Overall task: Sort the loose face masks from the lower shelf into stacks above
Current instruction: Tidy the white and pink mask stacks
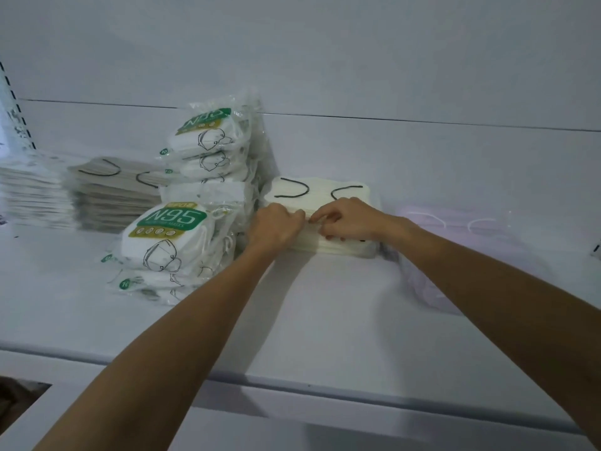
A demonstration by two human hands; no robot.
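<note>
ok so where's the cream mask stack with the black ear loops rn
In the head view it sits mid-shelf, right of the N95 packs, left of the pale purple masks, under both hands.

This looks like a shop, or the stockroom of one. A plain white metal shelf [325,320] with a white back panel [390,76] carries goods in bulk: sealed retail packs printed "N95" [169,232] piled two stacks deep, and beside them flat stacks of wrapped face masks [322,216], with more stacks [110,190] further left. At the far left edge runs a slotted upright [14,105] of the kind that holds adjustable store shelving, and the same product repeated in many identical packets suggests stock for sale.
</note>
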